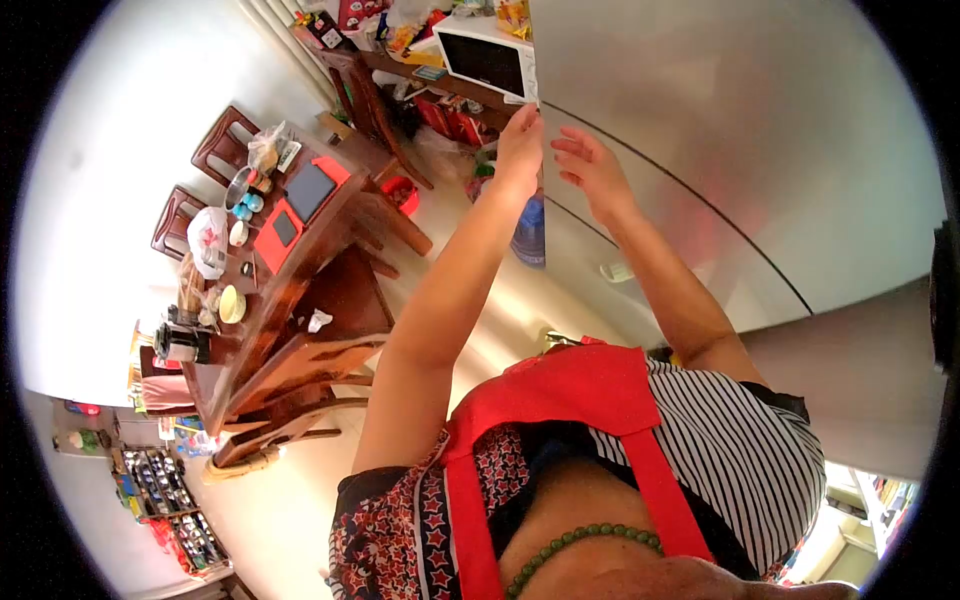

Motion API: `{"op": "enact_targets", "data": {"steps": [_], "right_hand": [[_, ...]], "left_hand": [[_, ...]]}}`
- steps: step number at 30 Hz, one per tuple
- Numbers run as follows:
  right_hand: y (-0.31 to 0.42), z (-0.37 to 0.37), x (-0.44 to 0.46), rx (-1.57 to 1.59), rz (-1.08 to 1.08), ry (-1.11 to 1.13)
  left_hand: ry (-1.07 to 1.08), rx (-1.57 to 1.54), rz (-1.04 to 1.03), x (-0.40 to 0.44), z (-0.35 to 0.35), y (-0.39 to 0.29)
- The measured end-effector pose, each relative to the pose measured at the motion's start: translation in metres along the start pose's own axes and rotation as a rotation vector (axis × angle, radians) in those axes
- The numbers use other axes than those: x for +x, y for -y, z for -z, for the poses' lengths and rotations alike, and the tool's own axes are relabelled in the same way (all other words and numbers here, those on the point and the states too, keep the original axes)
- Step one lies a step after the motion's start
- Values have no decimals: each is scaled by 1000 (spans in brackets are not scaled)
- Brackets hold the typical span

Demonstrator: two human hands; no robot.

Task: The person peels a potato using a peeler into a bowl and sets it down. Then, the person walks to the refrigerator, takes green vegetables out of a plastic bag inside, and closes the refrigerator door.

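Bare hands [592, 172] near smooth silvery panels [720, 90], curved dark seam [700, 196]

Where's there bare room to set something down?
Floor shows bare between the nearest chair and the blue bottle by the refrigerator. That chair's seat is bare around crumpled paper. The table is crowded, with a white bag.

**No legible lettering in view**

No word, brand or number can be read. Red print on the white plastic bag [208, 255], left in the frame, is too blurred to decipher; a tiny mark on the microwave [480, 62], top centre, and the print on the yellow packet [515, 18] above it are too small.
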State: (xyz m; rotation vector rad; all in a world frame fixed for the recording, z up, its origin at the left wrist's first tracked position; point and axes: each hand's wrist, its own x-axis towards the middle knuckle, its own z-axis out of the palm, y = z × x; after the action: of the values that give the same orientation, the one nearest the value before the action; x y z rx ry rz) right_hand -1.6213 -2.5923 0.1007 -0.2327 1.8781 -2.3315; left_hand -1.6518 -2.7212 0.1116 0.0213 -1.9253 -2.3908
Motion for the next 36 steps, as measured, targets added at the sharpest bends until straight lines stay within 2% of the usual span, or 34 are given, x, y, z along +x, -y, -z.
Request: {"op": "enact_targets", "data": {"steps": [4,9,11,13,14,17,19,20,23,24,27,29,30,31,34,35,36], "right_hand": [[3,-5,40,142,-49,-56],[1,-5,60,245,-57,-154],[-1,-6,61,242,-50,-187],[-8,-9,60,244,-48,-230],[-14,-10,61,248,-47,-257],[-19,-29,44,247,-46,-347],[-21,-48,25,258,-30,-419],[-25,-58,14,272,-15,-455],[-33,-89,-19,327,-14,-568],[-37,-86,-26,355,-27,-592],[-65,-120,-50,439,-61,-600],[-81,-142,-67,504,-84,-590],[-86,-154,-77,536,-95,-594],[-90,-117,-74,589,-127,-573],[-99,-122,-102,726,-56,-521],[-108,-116,-113,812,20,-419],[-120,-106,-126,897,96,-317]], "left_hand": [[84,67,-80,62,2,-7],[229,248,-82,78,9,-20],[277,259,-59,84,13,-21],[298,242,-39,111,19,8],[225,218,-152,118,17,20],[340,234,-108,122,25,7],[325,274,-154,116,31,-6],[391,365,-163,121,39,-5],[470,495,-255,102,66,-14],[458,451,-344,107,65,7],[443,512,-393,45,109,-20],[346,512,-665,26,133,0],[412,445,-563,-10,149,-29],[439,423,-528,-12,119,-16],[524,420,-468,-50,130,0],[560,405,-582,-65,132,3],[617,357,-571,-81,133,3]]}}
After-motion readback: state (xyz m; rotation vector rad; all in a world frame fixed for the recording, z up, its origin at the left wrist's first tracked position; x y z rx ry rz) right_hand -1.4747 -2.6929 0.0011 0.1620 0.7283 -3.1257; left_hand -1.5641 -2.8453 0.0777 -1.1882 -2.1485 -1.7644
